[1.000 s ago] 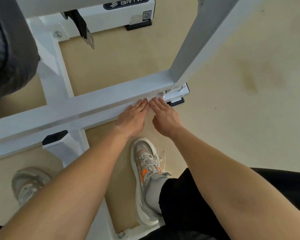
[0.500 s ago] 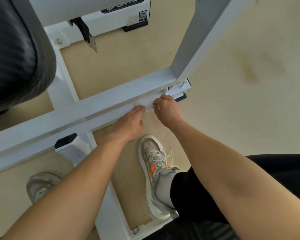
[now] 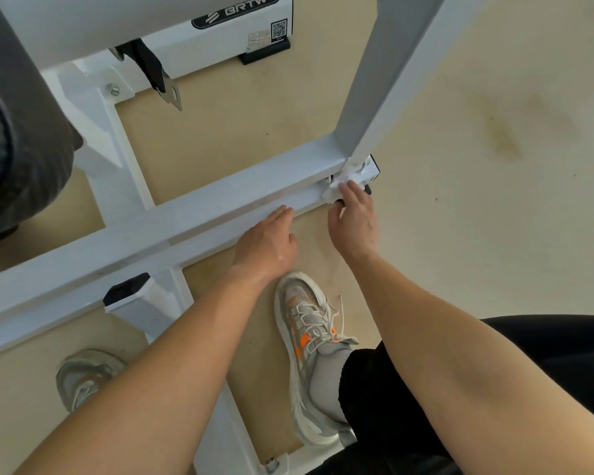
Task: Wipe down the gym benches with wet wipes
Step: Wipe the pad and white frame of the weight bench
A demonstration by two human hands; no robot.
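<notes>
A white metal bench frame lies low over the floor, its long crossbar (image 3: 192, 214) running from lower left to upper right. My right hand (image 3: 354, 221) pinches a crumpled white wet wipe (image 3: 336, 186) against the bar's right end, at the foot of a grey-white upright post (image 3: 388, 80). My left hand (image 3: 268, 245) rests on the bar's near edge to the left of it, fingers loosely bent and holding nothing. The bench's dark padded cushion (image 3: 11, 142) shows at the left edge.
A second white frame beam marked BRTW (image 3: 240, 15) lies at the top, with a black strap and metal clip (image 3: 158, 77) hanging near it. My grey-and-orange shoe (image 3: 309, 358) stands just below the bar, another shoe (image 3: 83, 375) at lower left. Beige floor stretches right.
My right hand has slid right along the bar with the wipe to the post's foot. My left hand stayed on the bar, so the two hands are now apart.
</notes>
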